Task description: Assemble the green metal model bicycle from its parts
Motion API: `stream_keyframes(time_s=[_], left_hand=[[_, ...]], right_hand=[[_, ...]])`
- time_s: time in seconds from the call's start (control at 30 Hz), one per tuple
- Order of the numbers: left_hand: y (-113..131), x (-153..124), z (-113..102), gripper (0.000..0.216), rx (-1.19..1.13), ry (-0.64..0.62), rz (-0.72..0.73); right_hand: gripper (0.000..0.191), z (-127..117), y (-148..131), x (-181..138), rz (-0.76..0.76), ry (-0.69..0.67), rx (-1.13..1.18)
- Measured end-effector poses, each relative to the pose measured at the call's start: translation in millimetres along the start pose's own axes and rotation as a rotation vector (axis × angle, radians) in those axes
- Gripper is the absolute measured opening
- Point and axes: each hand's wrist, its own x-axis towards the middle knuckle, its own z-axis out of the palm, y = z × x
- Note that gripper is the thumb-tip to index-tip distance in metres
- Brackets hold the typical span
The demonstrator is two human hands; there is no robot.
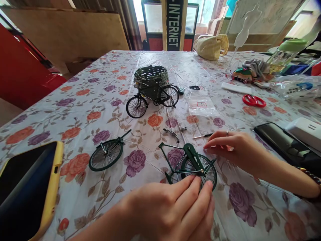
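My left hand (175, 209) is closed on a dark green miniature bicycle frame (167, 159) with its rear wheel (210, 169) and chain guard attached, pressing near the hub; my thumb is hidden. My right hand (225, 147) has its fingers stretched out over the cloth, the tips at the dark end of a small thin screwdriver (200, 136) that lies on the table. To the left lies a loose front wheel with its fork (106, 154). Small metal handlebar-like parts (172, 134) lie beyond the frame.
A complete black miniature bicycle (154, 95) stands against a dark woven basket (151, 73). About me are a clear plastic bag (202, 105), red-handled scissors (253, 100), a yellow-cased phone (30, 190), a black phone (283, 140) and a white box (306, 132) on the flowered tablecloth (82, 140).
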Motion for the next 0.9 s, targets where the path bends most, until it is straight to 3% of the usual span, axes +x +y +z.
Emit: stream_keyframes(time_s=[0.03,0.13,0.2,0.27,0.37,0.43,0.57,0.73,0.8,0.9], left_hand=[[6,0,1,0.030,0.008,0.013,0.001],[26,0,4,0.018,0.027,0.020,-0.323],[31,-1,5,0.017,0.016,0.009,-0.313],[27,-3,3,0.012,0.058,0.000,-0.394],[9,-7,-4,0.017,-0.003,-0.018,-0.065],[1,-7,-10,0.019,-0.020,-0.050,-0.024],[3,-4,-18,0.019,-0.098,-0.177,-0.160],[8,0,-21,0.025,-0.144,-0.195,-0.239],[6,2,-20,0.021,-0.150,-0.107,-0.271],[7,6,-16,0.007,-0.152,0.175,-0.417]], right_hand=[[0.014,0,-1,3,-0.017,-0.028,0.013],[0.012,2,-3,10,-0.053,-0.104,0.070],[0.013,4,-4,14,-0.073,-0.137,0.114],[0.013,5,-4,16,-0.099,-0.153,0.143],[0.011,5,-4,19,-0.136,-0.201,0.141],[0.010,5,-3,19,-0.156,-0.234,0.128],[0.010,5,-1,15,-0.173,-0.237,0.085],[0.011,7,-5,9,-0.187,-0.200,-0.021],[0.013,6,-8,7,-0.172,-0.163,-0.069],[0.012,2,-11,5,-0.133,-0.046,-0.095]])
